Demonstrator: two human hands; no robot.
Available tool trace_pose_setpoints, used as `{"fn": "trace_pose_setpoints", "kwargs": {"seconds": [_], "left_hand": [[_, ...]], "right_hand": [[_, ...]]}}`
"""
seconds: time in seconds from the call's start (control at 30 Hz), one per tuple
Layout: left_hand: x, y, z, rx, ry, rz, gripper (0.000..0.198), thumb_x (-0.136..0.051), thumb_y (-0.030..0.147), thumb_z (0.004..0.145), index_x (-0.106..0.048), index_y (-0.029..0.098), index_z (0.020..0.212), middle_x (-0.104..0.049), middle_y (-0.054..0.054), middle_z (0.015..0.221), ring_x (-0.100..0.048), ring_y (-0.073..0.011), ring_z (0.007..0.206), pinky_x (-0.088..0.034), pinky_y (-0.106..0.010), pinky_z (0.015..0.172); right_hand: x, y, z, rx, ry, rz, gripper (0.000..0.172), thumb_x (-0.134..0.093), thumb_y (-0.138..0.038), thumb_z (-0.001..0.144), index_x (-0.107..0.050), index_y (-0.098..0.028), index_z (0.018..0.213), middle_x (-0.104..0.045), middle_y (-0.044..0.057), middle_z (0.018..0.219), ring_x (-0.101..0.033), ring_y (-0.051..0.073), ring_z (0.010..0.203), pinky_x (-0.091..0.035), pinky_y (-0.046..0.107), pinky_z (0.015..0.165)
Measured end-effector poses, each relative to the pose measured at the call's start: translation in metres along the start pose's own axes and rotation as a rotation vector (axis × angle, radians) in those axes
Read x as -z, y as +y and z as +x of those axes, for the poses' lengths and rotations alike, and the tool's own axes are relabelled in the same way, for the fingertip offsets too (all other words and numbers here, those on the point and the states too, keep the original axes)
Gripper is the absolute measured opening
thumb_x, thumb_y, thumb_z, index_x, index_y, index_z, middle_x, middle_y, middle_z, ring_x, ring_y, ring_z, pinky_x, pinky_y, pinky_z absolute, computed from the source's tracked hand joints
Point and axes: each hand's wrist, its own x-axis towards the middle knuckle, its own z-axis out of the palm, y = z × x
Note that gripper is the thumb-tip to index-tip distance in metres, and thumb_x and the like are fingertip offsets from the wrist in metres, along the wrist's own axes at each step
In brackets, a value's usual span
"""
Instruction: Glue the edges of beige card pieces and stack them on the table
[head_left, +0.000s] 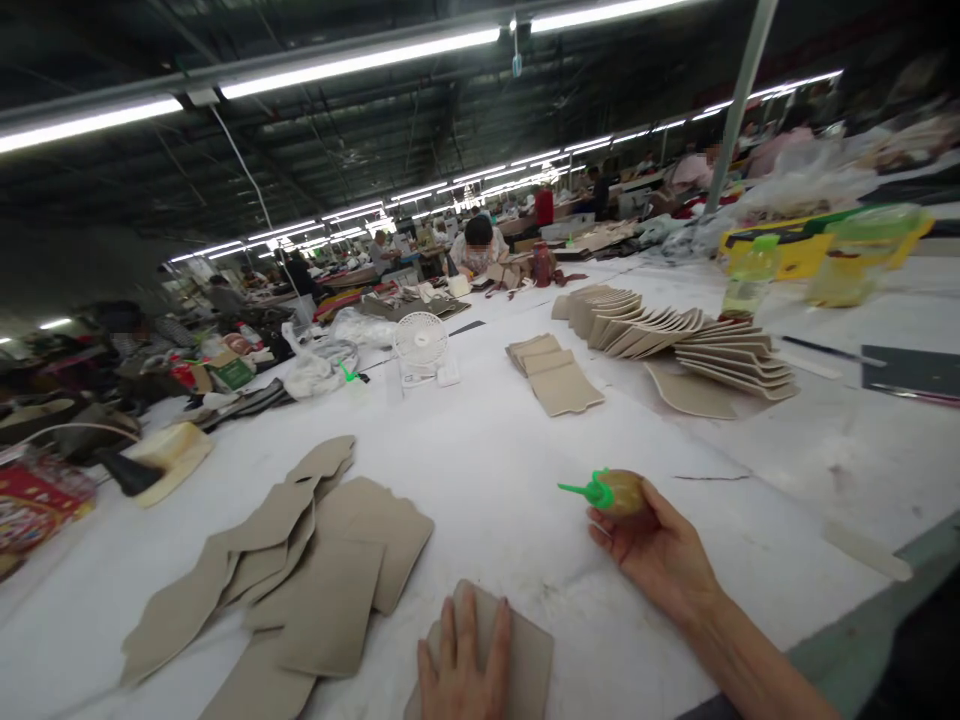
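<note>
My right hand (660,550) grips a small squeeze bottle (615,492) with a green pointed nozzle that points left, just above the white table (510,470). My left hand (463,668) lies flat, fingers together and stretched out, on a beige cut piece (529,660) at the near edge. To the left of that piece lies a loose spread of several more beige pieces (315,570), overlapping one another.
Fanned stacks of beige pieces (675,335) and a small pile (555,375) lie farther back. A small white fan (421,345), plastic bags, bottles (750,275) and a yellow tray stand beyond. Other people work at distant tables. A black ruler lies at right.
</note>
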Motion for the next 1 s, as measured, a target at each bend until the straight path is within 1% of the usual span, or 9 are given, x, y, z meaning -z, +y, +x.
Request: {"fn": "trace_pose_setpoints", "kwargs": {"seconds": [0.13,0.23,0.33,0.4,0.57,0.73,0.8,0.9,1.0], "left_hand": [[0.025,-0.020,0.000,-0.099,-0.052,-0.106,0.082,-0.062,0.030,0.071,-0.036,0.017,0.147,-0.025,-0.014,0.155,-0.022,-0.0371,0.142,-0.020,-0.049,0.116],[0.047,-0.024,0.001,-0.124,0.038,-0.170,0.054,-0.049,0.023,0.080,-0.054,0.016,0.133,-0.054,-0.013,0.137,-0.048,-0.0286,0.126,-0.036,-0.034,0.105],[0.070,-0.018,0.002,-0.095,0.076,-0.095,0.028,-0.041,0.016,0.085,-0.068,0.017,0.092,-0.068,-0.012,0.099,-0.063,-0.0252,0.094,-0.042,-0.031,0.080],[0.084,-0.015,0.003,-0.085,0.106,-0.063,0.029,-0.037,0.013,0.088,-0.063,0.018,0.076,-0.068,-0.008,0.082,-0.063,-0.0211,0.080,-0.037,-0.029,0.068],[0.117,-0.016,0.006,-0.027,0.263,0.000,0.026,-0.037,0.014,0.092,-0.059,0.018,0.078,-0.066,-0.005,0.079,-0.060,-0.0173,0.071,-0.028,-0.029,0.062],[0.125,-0.008,0.013,-0.078,0.361,-0.149,0.027,-0.034,0.019,0.093,-0.057,0.019,0.079,-0.061,-0.003,0.076,-0.054,-0.0159,0.067,-0.026,-0.028,0.061],[0.118,-0.006,0.019,-0.173,0.292,-0.482,0.028,-0.036,0.027,0.093,-0.057,0.018,0.077,-0.058,-0.001,0.070,-0.052,-0.0144,0.066,-0.029,-0.025,0.061],[0.103,-0.013,0.035,-0.222,-0.007,-1.004,0.024,-0.052,0.037,0.084,-0.061,0.015,0.079,-0.056,0.001,0.065,-0.049,-0.0124,0.063,-0.032,-0.022,0.059],[0.090,-0.029,0.054,-0.175,-0.241,-1.170,0.026,-0.063,0.035,0.073,-0.066,0.012,0.085,-0.057,0.001,0.063,-0.045,-0.0092,0.057,-0.028,-0.020,0.055]], "right_hand": [[0.001,-0.001,0.001,-0.014,0.020,0.012,0.028,-0.077,-0.029,0.076,-0.072,-0.017,0.101,-0.072,0.011,0.091,-0.068,0.026,0.071,-0.058,0.039,0.066],[0.003,-0.001,0.002,-0.016,0.027,0.013,0.026,-0.075,-0.030,0.077,-0.071,-0.019,0.101,-0.072,0.009,0.094,-0.068,0.026,0.073,-0.059,0.039,0.066],[0.006,-0.001,0.004,-0.015,0.023,0.007,0.026,-0.075,-0.029,0.076,-0.071,-0.021,0.100,-0.072,0.008,0.095,-0.068,0.027,0.074,-0.059,0.039,0.067],[0.009,-0.001,0.006,-0.019,0.023,0.003,0.028,-0.077,-0.029,0.073,-0.071,-0.022,0.100,-0.072,0.008,0.096,-0.068,0.027,0.074,-0.060,0.040,0.066],[0.013,0.000,0.009,-0.039,0.049,0.000,0.034,-0.079,-0.031,0.069,-0.071,-0.024,0.101,-0.071,0.006,0.097,-0.068,0.028,0.075,-0.061,0.040,0.065],[0.012,0.001,0.009,-0.047,0.119,0.022,0.033,-0.076,-0.036,0.070,-0.070,-0.026,0.101,-0.071,0.003,0.102,-0.068,0.025,0.078,-0.061,0.036,0.066],[0.010,0.001,0.009,-0.048,0.150,0.035,0.029,-0.072,-0.039,0.074,-0.070,-0.026,0.101,-0.071,0.003,0.102,-0.068,0.024,0.077,-0.061,0.034,0.066],[0.007,-0.001,0.009,-0.056,0.192,0.064,0.027,-0.064,-0.041,0.080,-0.071,-0.026,0.101,-0.070,0.003,0.103,-0.067,0.023,0.078,-0.060,0.033,0.066],[0.004,-0.003,0.009,-0.060,0.229,0.094,0.027,-0.059,-0.042,0.084,-0.071,-0.025,0.102,-0.069,0.005,0.105,-0.067,0.022,0.078,-0.059,0.031,0.067]]}}
